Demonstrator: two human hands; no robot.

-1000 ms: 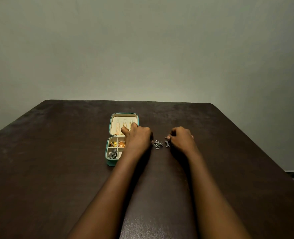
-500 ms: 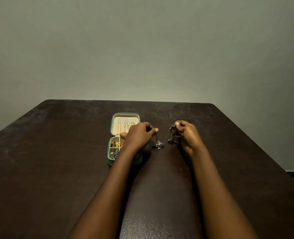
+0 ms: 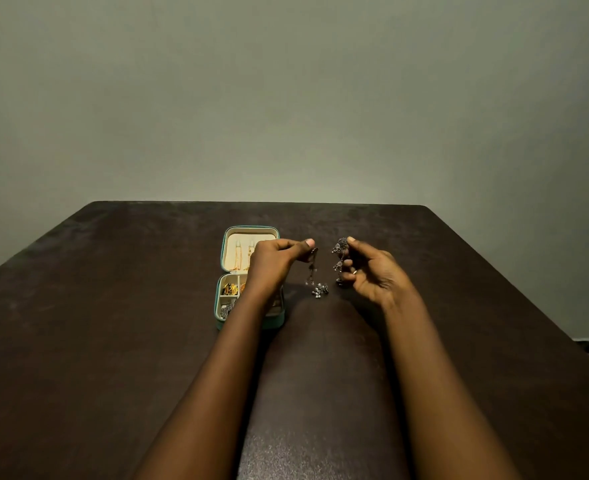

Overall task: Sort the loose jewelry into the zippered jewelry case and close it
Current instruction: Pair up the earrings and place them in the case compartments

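Table (image 3: 113, 341): dark brown, matte, filling the lower half of the frame, with a plain grey-green wall (image 3: 286, 98) behind it. Jewelry case (image 3: 277, 320): small, teal outside, cream lining, lying open on the table just left of centre, zipper undone, lid (image 3: 241, 242) folded back toward the wall. Lid contents: thin gold chains (image 3: 239, 256) hanging lengthwise against the lining. Tray contents: gold pieces (image 3: 230, 289) in the upper left compartment, silver pieces (image 3: 226, 310) in the compartment below it; the remaining compartments are hidden under the left forearm. Left hand (image 3: 275, 265): raised over the right side of the case, thumb and fingertips pinching the top of a silver drop earring (image 3: 312, 268), which hangs straight down to a beaded cluster at the bottom; whether that cluster touches the table cannot be told. Right hand (image 3: 372, 271): raised just right of centre, palm turned partly toward the camera, thumb and forefinger pinching a second silver earring (image 3: 339, 251), whose tiers hang down in front of the curled fingers, clear of the table. Both earrings are outside the case, near each other but apart, in the gap between the two hands.
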